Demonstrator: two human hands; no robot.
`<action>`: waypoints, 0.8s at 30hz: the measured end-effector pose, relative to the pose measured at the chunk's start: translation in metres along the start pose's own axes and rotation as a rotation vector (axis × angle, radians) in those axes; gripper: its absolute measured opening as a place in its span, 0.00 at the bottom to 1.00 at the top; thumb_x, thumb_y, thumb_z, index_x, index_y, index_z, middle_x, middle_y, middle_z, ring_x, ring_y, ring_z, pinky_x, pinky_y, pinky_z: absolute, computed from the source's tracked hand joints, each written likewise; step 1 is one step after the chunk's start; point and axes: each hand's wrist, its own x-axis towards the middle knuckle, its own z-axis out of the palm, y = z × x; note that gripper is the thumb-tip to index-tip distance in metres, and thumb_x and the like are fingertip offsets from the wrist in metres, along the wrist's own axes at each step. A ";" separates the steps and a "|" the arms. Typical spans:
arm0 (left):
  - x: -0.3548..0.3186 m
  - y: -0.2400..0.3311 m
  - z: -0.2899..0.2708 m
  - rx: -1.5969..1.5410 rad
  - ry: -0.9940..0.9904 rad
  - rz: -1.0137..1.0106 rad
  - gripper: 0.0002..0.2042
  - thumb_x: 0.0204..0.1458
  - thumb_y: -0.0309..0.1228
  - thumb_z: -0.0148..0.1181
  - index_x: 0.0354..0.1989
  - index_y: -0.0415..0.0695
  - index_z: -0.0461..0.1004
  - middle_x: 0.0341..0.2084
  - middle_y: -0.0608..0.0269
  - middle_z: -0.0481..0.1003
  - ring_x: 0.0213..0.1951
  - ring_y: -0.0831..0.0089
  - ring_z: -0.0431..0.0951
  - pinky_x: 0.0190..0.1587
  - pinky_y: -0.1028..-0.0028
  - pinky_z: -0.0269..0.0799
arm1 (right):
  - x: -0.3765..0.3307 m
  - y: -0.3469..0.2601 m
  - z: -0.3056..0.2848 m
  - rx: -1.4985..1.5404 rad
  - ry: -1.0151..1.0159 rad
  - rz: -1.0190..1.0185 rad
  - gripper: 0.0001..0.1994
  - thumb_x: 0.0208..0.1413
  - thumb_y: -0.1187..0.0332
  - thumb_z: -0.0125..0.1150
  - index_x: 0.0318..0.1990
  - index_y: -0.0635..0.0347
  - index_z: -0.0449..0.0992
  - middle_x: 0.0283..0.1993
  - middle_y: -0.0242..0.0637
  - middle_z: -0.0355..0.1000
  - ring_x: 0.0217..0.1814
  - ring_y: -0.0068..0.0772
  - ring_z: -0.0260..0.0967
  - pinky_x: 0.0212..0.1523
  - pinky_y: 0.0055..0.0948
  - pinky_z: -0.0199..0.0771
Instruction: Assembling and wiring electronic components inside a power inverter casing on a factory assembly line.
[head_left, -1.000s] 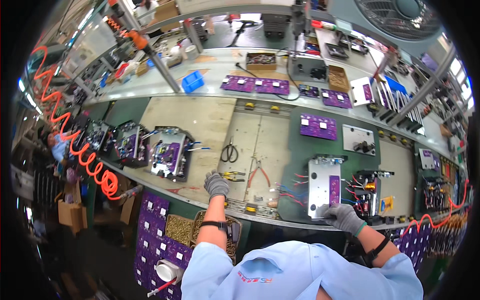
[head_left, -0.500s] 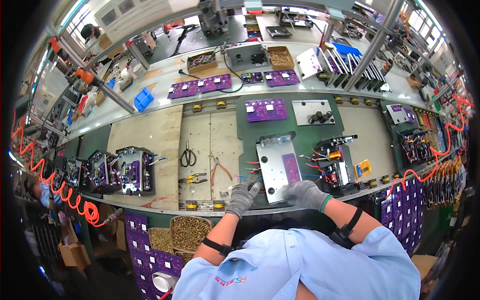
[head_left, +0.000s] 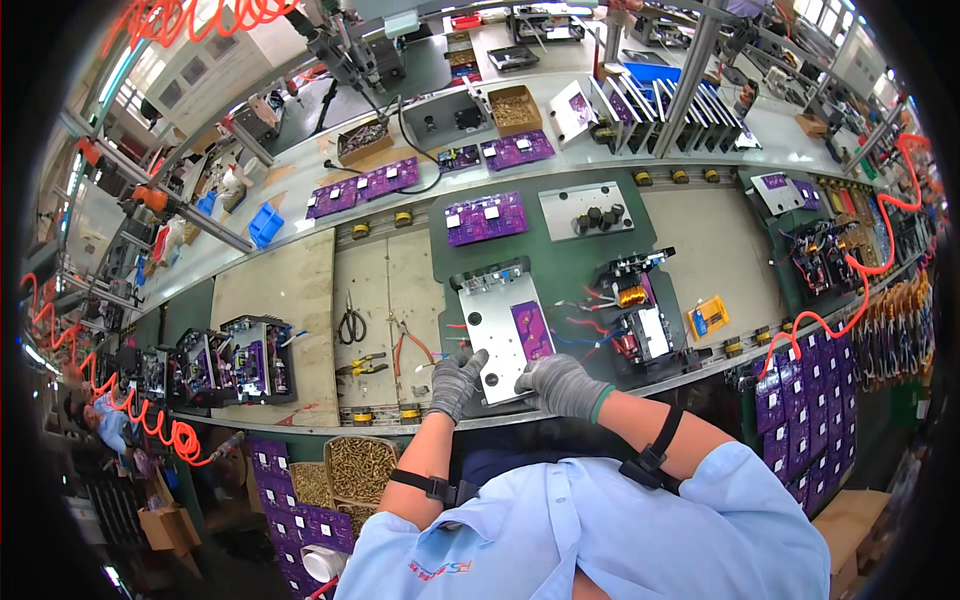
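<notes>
Bright overall, edges fisheye-bent, corners dark.

Before me, a silver rectangular metal plate (head_left: 488, 345) looks smooth, softly shiny; the purple rectangular board (head_left: 531, 331) on it seems plastic-like and glossy. Matt grey knitted cloth covers the left grip (head_left: 457, 386) and right grip (head_left: 568, 388). The flat dark-green surface (head_left: 590, 258) appears smooth, dull.

Silver metal panel (head_left: 492, 328): near right corner hidden by the right gloved hand (head_left: 568, 387). Orange coiled hose (head_left: 240, 14), far left: cut off above. Blue shirt (head_left: 650, 515): cut off below.
</notes>
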 end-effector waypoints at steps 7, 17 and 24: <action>0.004 -0.016 0.014 -0.258 0.037 0.046 0.28 0.56 0.48 0.66 0.50 0.32 0.79 0.35 0.57 0.82 0.34 0.73 0.79 0.41 0.70 0.75 | 0.001 -0.002 -0.004 -0.036 -0.037 0.021 0.08 0.51 0.62 0.68 0.39 0.48 0.83 0.36 0.38 0.78 0.41 0.44 0.78 0.44 0.42 0.76; -0.042 -0.047 -0.034 0.113 0.078 0.170 0.18 0.62 0.45 0.57 0.40 0.40 0.81 0.26 0.55 0.80 0.30 0.64 0.79 0.39 0.63 0.73 | 0.014 0.006 -0.001 0.040 -0.166 0.011 0.10 0.53 0.61 0.65 0.41 0.49 0.84 0.37 0.42 0.79 0.43 0.46 0.78 0.45 0.45 0.77; -0.016 -0.090 -0.025 0.094 -0.178 0.335 0.23 0.61 0.47 0.59 0.49 0.35 0.78 0.33 0.57 0.81 0.30 0.68 0.79 0.35 0.67 0.76 | 0.016 0.004 0.007 0.062 -0.062 -0.069 0.08 0.51 0.64 0.66 0.39 0.49 0.83 0.37 0.38 0.78 0.42 0.43 0.78 0.45 0.41 0.78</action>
